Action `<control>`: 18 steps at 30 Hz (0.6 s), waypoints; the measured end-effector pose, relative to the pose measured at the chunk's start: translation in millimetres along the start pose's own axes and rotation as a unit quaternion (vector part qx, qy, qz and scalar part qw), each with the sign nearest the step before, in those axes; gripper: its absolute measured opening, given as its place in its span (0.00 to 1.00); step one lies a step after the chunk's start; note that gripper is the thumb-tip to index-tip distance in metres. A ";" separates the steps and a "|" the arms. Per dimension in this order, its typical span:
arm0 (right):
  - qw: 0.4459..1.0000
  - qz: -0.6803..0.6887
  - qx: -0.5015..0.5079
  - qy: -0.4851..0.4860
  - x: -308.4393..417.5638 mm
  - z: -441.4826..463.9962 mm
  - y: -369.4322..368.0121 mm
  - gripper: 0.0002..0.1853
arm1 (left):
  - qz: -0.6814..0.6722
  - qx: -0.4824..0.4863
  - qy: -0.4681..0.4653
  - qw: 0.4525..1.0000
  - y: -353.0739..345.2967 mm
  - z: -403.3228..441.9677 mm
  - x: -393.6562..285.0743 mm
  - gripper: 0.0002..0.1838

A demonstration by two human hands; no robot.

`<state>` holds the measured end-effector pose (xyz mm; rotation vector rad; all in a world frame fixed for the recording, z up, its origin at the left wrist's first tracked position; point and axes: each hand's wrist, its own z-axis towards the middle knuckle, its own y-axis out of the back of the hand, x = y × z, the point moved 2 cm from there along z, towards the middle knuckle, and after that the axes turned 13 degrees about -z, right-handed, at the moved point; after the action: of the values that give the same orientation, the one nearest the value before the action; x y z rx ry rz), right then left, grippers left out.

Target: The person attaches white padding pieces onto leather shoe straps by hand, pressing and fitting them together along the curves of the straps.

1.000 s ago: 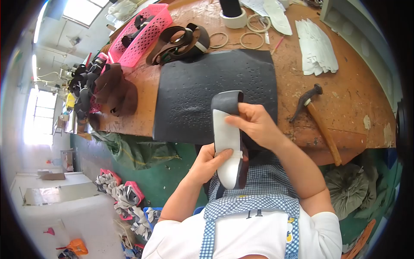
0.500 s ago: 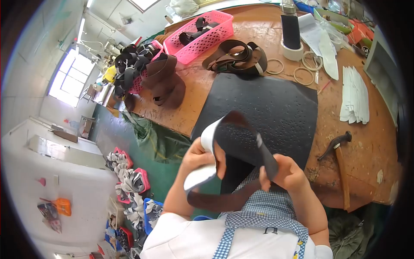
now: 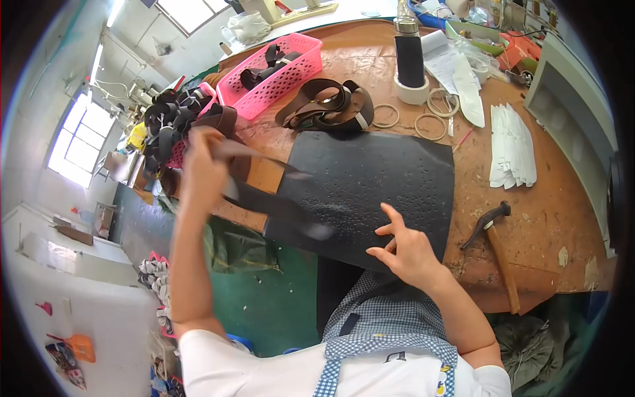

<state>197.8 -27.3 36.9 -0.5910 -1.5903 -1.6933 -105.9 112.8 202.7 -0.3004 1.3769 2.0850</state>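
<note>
My left hand [image 3: 206, 169] is at the left side of the table, closed around one end of a dark band loop [image 3: 264, 202]. The loop is smeared by motion and trails right over the black mat [image 3: 370, 172]. Behind that hand lies a pile of dark bands [image 3: 165, 126], partly hidden by it. My right hand [image 3: 411, 251] is over the mat's front right part, holding nothing, its fingers apart.
A pink basket [image 3: 268, 89] with dark bands stands at the back left. Beside it are coiled brown bands [image 3: 331, 109]. Tape rings [image 3: 431, 126], white strips [image 3: 512, 149] and a hammer [image 3: 503, 264] lie to the right. A bottle [image 3: 410, 56] stands at the back.
My left hand has swung left and away from me with the band loop, toward the pile. My right hand has let go of the loop and opened. The view has shifted.
</note>
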 end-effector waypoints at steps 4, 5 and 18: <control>0.997 0.061 -0.035 -0.023 -19.9 -9.1 -18.1 0.26 | 0.293 -0.194 -0.085 0.933 65.5 106.2 23.1 0.24; 0.994 0.089 -0.046 -0.039 -23.1 -11.6 -19.8 0.23 | 0.368 -0.224 -0.139 0.891 77.7 121.5 29.2 0.26; 0.991 0.044 -0.109 0.060 -28.4 -15.4 -22.2 0.07 | 0.505 -0.102 0.031 0.856 -28.3 102.2 164.2 0.36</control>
<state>201.0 -37.6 -0.9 -0.6453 -1.2856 -1.8141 -203.3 271.6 143.6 0.3850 1.5201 3.0942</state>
